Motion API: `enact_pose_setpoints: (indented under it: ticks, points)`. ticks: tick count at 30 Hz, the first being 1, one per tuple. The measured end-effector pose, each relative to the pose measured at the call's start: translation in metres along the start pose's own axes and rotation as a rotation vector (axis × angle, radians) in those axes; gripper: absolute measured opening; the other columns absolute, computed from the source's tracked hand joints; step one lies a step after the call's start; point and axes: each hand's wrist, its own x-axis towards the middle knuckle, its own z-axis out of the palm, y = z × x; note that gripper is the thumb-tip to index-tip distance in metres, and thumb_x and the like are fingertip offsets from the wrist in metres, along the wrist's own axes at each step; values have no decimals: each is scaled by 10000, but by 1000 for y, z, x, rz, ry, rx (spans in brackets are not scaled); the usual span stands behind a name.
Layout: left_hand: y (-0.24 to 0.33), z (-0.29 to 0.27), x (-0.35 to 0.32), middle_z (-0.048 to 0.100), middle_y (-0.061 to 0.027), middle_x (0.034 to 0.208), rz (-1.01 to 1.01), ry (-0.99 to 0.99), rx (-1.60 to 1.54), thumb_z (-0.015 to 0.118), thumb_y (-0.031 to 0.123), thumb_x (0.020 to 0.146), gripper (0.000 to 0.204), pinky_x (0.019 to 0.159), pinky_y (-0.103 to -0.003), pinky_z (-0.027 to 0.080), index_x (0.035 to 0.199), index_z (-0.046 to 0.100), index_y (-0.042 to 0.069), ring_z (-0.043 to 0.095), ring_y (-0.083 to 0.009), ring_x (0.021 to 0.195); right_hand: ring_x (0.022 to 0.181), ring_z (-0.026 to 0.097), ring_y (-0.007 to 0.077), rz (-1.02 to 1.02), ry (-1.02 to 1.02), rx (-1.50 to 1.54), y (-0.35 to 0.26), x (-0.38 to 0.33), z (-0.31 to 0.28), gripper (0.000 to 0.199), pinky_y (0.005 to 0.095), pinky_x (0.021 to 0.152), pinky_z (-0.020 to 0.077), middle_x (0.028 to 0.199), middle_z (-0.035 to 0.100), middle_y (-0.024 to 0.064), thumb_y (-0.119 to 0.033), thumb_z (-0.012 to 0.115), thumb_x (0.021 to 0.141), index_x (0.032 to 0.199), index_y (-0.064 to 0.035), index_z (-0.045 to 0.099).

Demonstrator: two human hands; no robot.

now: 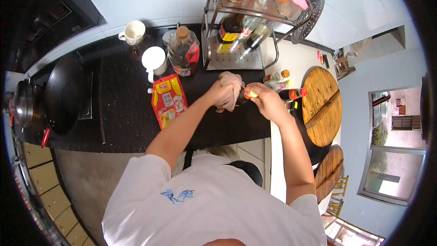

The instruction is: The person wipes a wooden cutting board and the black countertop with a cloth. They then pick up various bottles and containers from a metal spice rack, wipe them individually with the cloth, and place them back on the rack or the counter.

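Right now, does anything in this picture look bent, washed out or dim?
Head view: the speckled black countertop looks bowed; bright light whitens part of the silver metal-framed window; the round black wok shows little detail; the crumpled beige cloth is clearer.

The tabletop [125, 109] is black with white specks; near its back edge, a white mug [154, 61] and a clear bottle [180, 54] with an orange-brown cap [182, 32], toward its front edge a red-and-yellow pouch [168, 100]; the cloth [233, 86] is pale pinkish-grey, the shirt [218, 214] white with a blue motif [185, 194]
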Motion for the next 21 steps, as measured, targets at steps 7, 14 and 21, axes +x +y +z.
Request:
enact_pose_setpoints:
  ticks: [7, 14, 21]
  points:
    - [-16, 14, -35, 696, -178, 1121, 78, 49, 138, 661, 259, 836, 419, 921, -377, 506, 1166, 652, 1, 663, -293, 1059, 944, 644, 379, 127, 88, -154, 14, -14, 6, 300, 415, 803, 527, 1053, 657, 157, 40, 708, 758, 1048, -22, 665]
    - [-15, -24, -51, 689, -160, 1156, 66, 117, 185, 713, 193, 816, 413, 948, -366, 503, 1170, 639, -8, 650, -297, 1107, 857, 656, 369, 83, 190, -358, 30, -2, -2, 189, 440, 744, 533, 958, 645, 157, 59, 607, 784, 944, -24, 664]
    - [17, -32, -77, 680, -167, 1158, 39, 190, 131, 730, 190, 850, 427, 928, -361, 505, 1195, 620, -37, 653, -282, 1070, 954, 643, 363, 293, 65, -464, 54, 20, -13, 208, 446, 821, 524, 962, 624, 149, 48, 627, 738, 918, -54, 657]
